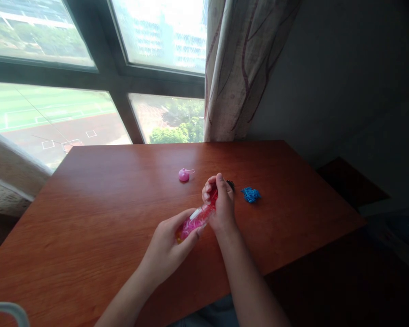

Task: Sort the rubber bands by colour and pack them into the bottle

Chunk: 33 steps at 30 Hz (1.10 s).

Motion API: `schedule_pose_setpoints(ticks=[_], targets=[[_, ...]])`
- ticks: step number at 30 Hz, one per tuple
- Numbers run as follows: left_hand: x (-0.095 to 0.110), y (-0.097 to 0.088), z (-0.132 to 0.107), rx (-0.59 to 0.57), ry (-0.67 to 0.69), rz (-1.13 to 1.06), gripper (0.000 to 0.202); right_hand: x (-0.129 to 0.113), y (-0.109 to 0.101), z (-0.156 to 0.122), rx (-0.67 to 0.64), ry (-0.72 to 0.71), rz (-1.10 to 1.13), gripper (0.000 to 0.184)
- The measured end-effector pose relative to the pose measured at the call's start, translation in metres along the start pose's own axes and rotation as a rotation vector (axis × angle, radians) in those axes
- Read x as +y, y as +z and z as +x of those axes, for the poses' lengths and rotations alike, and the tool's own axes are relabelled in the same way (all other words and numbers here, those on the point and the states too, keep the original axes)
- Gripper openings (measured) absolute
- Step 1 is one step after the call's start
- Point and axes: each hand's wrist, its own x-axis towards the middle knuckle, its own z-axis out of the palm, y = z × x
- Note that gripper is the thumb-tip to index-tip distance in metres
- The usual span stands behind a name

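Note:
My left hand (pixel 172 245) is wrapped around a small clear bottle (pixel 195 222), tilted with its mouth up and to the right. Inside it are pink, white and yellow strands that look like small rubber bands. At the bottle's mouth, my right hand (pixel 221 204) is cupped with curled fingers around red rubber bands (pixel 213 196). A pink rounded cap (pixel 183 175) with a thin loop lies on the table beyond my hands. To the right sits a heap of blue rubber bands (pixel 251 195). A black heap (pixel 231 184) is partly hidden behind my right hand.
The brown wooden table (pixel 122 190) reaches back to a window (pixel 167 118) and a patterned curtain (pixel 238 68). At the lower left a pale curved bar (pixel 10 309) juts into view. The table's right edge drops to a dark area.

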Motion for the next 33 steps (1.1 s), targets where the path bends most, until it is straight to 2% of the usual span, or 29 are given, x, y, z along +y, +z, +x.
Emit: schedule_pose_setpoints(ticks=[4, 14, 20, 26, 33], targets=[[-0.0041, 0.0014, -0.0015, 0.061, -0.01, 0.014, 0.038, 0.0032, 0.004, -0.0033, 0.016, -0.052, 0.012, 0.03], [-0.004, 0.002, 0.0018, 0.076, -0.026, 0.015, 0.038, -0.0015, 0.0031, -0.0091, -0.102, 0.018, 0.227, 0.023], [-0.0033, 0.0015, 0.0008, 0.076, -0.021, 0.022, 0.039, -0.0017, 0.0021, -0.0087, -0.076, 0.063, 0.214, 0.033], [-0.0028, 0.0014, 0.0, 0.096, -0.007, 0.029, 0.037, -0.0035, 0.0027, -0.0077, -0.104, 0.099, 0.228, 0.042], [-0.0052, 0.0017, -0.0023, 0.131, 0.005, 0.044, 0.037, -0.0045, 0.004, -0.008, -0.231, 0.175, 0.236, 0.029]])
